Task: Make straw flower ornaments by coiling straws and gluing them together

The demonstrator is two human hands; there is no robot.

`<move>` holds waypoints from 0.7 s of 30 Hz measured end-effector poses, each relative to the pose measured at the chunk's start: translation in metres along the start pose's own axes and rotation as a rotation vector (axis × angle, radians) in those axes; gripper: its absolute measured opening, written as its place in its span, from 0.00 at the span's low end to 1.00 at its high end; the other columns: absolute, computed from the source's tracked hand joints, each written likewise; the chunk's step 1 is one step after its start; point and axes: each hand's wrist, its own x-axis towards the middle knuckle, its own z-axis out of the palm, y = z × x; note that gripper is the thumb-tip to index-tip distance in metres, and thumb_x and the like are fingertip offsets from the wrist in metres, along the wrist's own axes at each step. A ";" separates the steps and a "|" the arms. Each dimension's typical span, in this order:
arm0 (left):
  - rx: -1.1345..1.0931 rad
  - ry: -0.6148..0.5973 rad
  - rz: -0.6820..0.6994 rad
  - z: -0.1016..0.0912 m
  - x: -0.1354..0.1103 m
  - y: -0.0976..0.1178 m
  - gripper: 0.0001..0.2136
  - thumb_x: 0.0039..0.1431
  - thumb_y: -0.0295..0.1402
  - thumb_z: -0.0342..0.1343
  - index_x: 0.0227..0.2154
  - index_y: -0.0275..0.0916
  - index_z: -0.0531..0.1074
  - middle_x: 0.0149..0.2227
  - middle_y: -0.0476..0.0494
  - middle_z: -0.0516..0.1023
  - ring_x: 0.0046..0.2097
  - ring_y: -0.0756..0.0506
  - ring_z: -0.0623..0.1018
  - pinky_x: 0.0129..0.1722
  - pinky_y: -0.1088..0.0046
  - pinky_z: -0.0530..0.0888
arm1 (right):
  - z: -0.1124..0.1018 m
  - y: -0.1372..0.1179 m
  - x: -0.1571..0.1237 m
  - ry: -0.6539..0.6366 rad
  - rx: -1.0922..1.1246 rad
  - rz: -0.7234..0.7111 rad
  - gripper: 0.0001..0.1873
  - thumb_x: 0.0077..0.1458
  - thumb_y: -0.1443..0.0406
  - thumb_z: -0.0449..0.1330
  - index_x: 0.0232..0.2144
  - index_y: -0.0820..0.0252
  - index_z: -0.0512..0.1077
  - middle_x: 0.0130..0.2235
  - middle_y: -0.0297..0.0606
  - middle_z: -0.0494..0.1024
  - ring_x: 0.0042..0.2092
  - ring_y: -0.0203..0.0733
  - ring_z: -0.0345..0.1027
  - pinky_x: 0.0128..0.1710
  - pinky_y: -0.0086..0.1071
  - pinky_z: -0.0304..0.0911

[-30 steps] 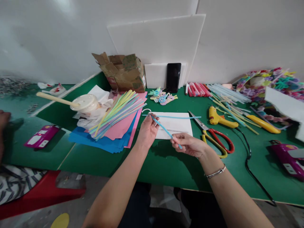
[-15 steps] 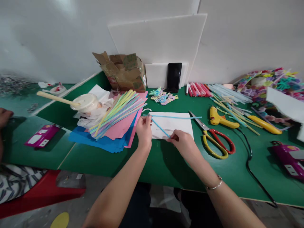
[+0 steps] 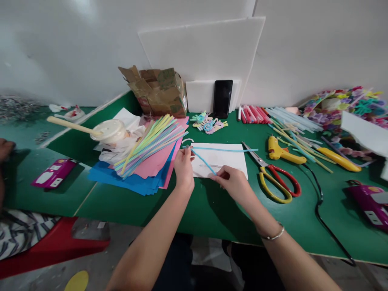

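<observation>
Both my hands hold one short light-blue pipe cleaner [image 3: 204, 162] over a white sheet of paper [image 3: 230, 159] on the green table [image 3: 212, 210]. My left hand [image 3: 183, 169] pinches its upper left end, fingers closed. My right hand [image 3: 232, 182] pinches its lower right end near the sheet's front edge. A second, longer light-blue pipe cleaner [image 3: 224, 150] lies along the sheet's far edge.
Left of my hands lies a bundle of pastel sticks [image 3: 151, 143] on pink and blue paper [image 3: 136, 180]. Scissors [image 3: 273, 176], a yellow glue gun [image 3: 283, 151] with its black cord [image 3: 321, 206] lie to the right. Finished pastel shapes [image 3: 207, 122], a phone [image 3: 222, 98] and a cardboard box [image 3: 159, 92] stand behind. Another person's hand [image 3: 4, 147] shows at far left.
My hands have lowered the blue pipe cleaner from above the table down onto the white sheet. My right hand has turned palm down. Since half a second ago almost nothing has shifted.
</observation>
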 end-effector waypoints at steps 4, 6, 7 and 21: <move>-0.208 -0.193 -0.199 0.005 0.000 0.005 0.08 0.57 0.34 0.51 0.28 0.38 0.73 0.29 0.50 0.73 0.29 0.54 0.71 0.31 0.79 0.65 | -0.016 -0.006 0.005 -0.250 0.293 0.197 0.18 0.37 0.55 0.68 0.18 0.61 0.66 0.19 0.31 0.69 0.20 0.30 0.58 0.21 0.28 0.53; -0.242 -0.237 -0.274 0.006 -0.001 0.006 0.09 0.58 0.35 0.51 0.30 0.39 0.74 0.29 0.49 0.74 0.29 0.55 0.71 0.30 0.80 0.64 | -0.020 -0.010 0.004 -0.309 0.366 0.248 0.21 0.32 0.52 0.69 0.18 0.62 0.67 0.19 0.30 0.69 0.20 0.28 0.57 0.21 0.27 0.52; -0.254 -0.265 -0.302 0.007 -0.002 0.006 0.09 0.58 0.35 0.51 0.31 0.38 0.75 0.29 0.49 0.74 0.28 0.55 0.71 0.29 0.80 0.65 | -0.020 -0.012 0.003 -0.334 0.389 0.264 0.22 0.31 0.52 0.69 0.18 0.63 0.67 0.19 0.30 0.69 0.19 0.27 0.57 0.20 0.26 0.52; -0.557 -0.368 -0.388 0.002 0.000 0.009 0.09 0.61 0.34 0.48 0.36 0.43 0.74 0.28 0.52 0.73 0.29 0.55 0.74 0.29 0.81 0.69 | -0.021 -0.008 0.000 -0.606 0.782 0.376 0.19 0.33 0.60 0.71 0.20 0.65 0.67 0.19 0.29 0.68 0.18 0.22 0.53 0.18 0.21 0.48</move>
